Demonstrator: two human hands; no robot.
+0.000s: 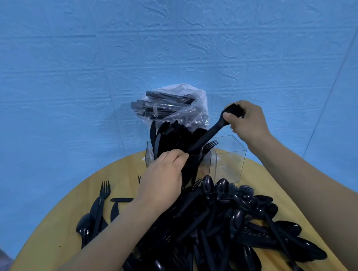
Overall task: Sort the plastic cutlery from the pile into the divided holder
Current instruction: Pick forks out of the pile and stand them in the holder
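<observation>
**Both hands at the divided holder, pile in front**

The right hand is raised above the clear divided holder, its fingers curled round the head ends of a bundle of black cutlery whose handles slant down and left toward the holder. The left hand sits lower, just in front of the holder's left side, its fingers closed on the handles of black pieces standing in a compartment; one fork sticks out between the two hands. The holder's left compartments are packed with upright black knives; the right compartment looks see-through and its contents cannot be made out.

The pile of black forks, spoons and knives lies on the yellow round desk, directly below both forearms, too tangled to count. Left of it lie loose pieces, among them one fork and one spoon. Behind the holder stands one clear plastic bag of more black cutlery. No writing is legible.
</observation>
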